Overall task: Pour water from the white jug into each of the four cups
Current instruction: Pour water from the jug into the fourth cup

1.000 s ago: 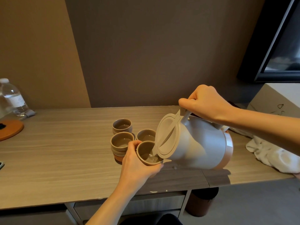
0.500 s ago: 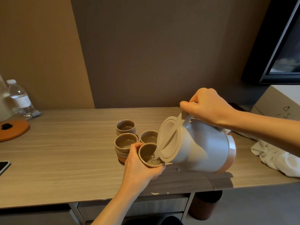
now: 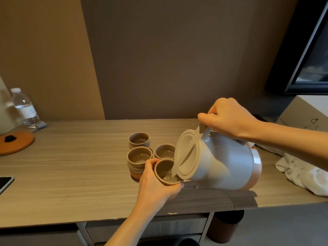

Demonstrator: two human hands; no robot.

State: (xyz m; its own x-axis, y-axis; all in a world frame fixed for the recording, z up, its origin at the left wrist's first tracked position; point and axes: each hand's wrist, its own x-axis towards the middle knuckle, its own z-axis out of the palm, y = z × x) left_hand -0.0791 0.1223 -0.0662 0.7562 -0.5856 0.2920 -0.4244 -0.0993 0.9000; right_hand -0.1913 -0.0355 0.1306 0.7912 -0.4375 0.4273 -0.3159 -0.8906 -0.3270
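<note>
My right hand [image 3: 229,118] grips the handle of the white jug [image 3: 223,160], which is tipped steeply to the left with its lid facing me. Water runs from its spout into the nearest brown cup [image 3: 164,172], which my left hand [image 3: 156,185] holds just above the wooden table [image 3: 71,174]. Three more brown cups stand close behind: one at the back [image 3: 139,140], one at the left [image 3: 139,157] stacked on another, and one at the right [image 3: 165,151] partly hidden by the jug's lid. All three look to hold water.
A plastic water bottle [image 3: 24,108] and an orange round lid [image 3: 16,142] sit at the far left. A phone [image 3: 4,183] lies at the left edge. A white cloth [image 3: 301,171] and a box [image 3: 308,114] are at the right; a brown bin [image 3: 224,226] stands under the table.
The stream keeps running and the water in the held cup has risen a little. Both hands and the jug hold nearly the same pose; my view has shifted slightly.
</note>
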